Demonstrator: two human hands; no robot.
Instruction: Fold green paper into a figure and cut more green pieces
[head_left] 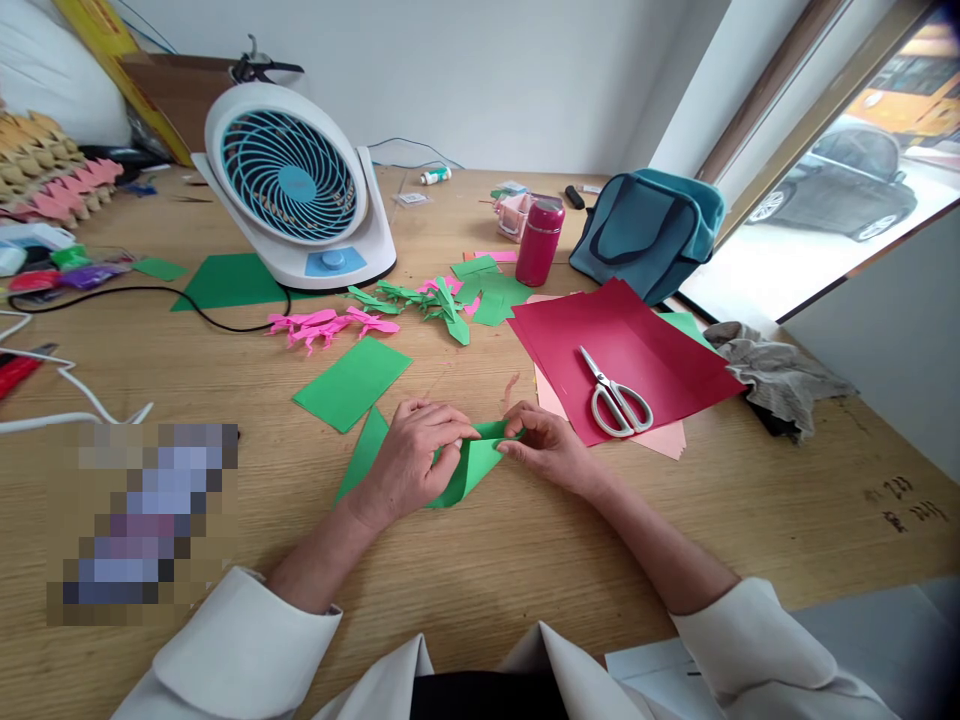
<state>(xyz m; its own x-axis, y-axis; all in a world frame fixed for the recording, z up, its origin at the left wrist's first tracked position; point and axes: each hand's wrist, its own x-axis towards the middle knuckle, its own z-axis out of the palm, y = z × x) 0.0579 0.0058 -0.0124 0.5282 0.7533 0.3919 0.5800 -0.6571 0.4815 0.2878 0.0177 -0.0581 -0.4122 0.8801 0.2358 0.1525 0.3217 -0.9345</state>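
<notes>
A sheet of green paper is bent between my two hands at the near middle of the table, one edge curling over. My left hand has its thumb and fingers closed on the paper's left part. At the right end, my right hand pinches a corner between thumb and fingertips. Partly under my left hand lies another green paper piece, and just beyond it rests a flat green rectangle. Farther back are folded pink paper shapes and folded green paper shapes.
Silver scissors lie on red paper sheets at the right. Behind them stand a pink flask and a teal bag. A white fan stands at the back left, its black cable crossing the table. A blurred-out object lies left.
</notes>
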